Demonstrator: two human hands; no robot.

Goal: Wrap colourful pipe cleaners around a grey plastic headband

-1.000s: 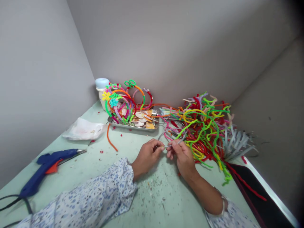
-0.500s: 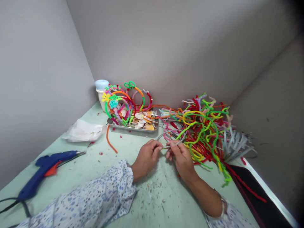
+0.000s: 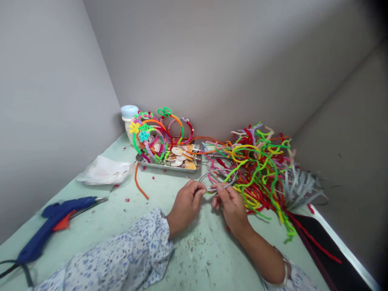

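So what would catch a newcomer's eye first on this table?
The bright tangle of fuzzy craft wires, heaped at the back right of the green table, stands out most. In front of it, the left hand and right hand pinch a thin grey hoop between them. At the back left, decorated hoops stand in a metal tray, and a blue glue gun lies at the near left.

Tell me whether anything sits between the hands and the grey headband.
Nothing visible does. The left hand and the right hand both pinch the grey headband at its near end, fingertips on it. The pipe cleaner pile only crosses the headband's far arc, beyond the fingers.
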